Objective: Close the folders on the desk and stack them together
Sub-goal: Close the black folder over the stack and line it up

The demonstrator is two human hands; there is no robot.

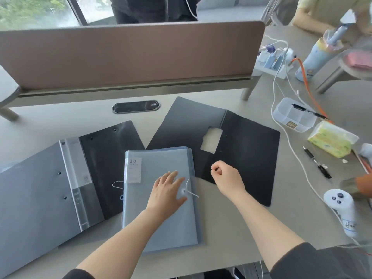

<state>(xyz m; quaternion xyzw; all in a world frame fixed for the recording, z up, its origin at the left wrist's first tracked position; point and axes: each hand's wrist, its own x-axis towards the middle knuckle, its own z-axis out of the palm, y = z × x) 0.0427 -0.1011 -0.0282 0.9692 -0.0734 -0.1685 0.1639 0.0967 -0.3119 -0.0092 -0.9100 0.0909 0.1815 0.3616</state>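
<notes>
Nearest the camera, the left hand (169,190) lies flat with straight fingers on the closed blue folder (161,198), pinning its string clasp (184,191), while the right hand (226,176) just right of that folder is curled, seemingly pinching the thin string, though that is hard to tell. Left of the blue folder a grey binder (50,188) lies open and right of it a black folder (231,150) lies open; all look light, flexible and slick, best swung shut by a free cover edge. The pale worktop (231,228) carries cables and pens further right, with a brown divider (130,55) behind.
</notes>
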